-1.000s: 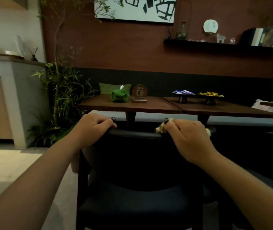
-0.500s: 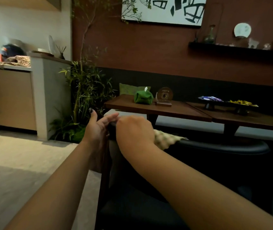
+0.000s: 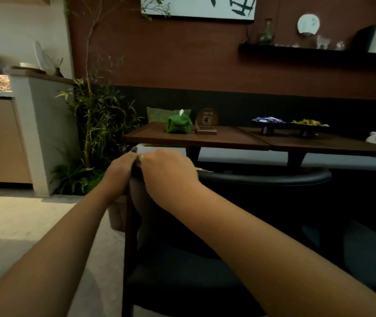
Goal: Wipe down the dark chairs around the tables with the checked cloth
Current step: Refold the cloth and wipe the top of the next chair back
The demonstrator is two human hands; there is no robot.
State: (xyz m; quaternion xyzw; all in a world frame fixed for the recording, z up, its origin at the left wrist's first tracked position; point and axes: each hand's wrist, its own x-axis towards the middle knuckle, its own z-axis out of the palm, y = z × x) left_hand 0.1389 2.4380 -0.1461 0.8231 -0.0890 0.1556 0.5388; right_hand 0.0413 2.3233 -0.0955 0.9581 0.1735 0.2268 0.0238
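our left hand sits curled on the left end of the dark chair, at the top of its back. we think it holds the chair, but we cannot see under the fingers. just to the right, touching it, our right hand presses down with bent fingers on the checked cloth. only a small bit of cloth peeks out on the right of that hand. further right, the rest of the top rail runs on. we guess the wipe is at the left corner, with the seat, legs and other chairs left to do.
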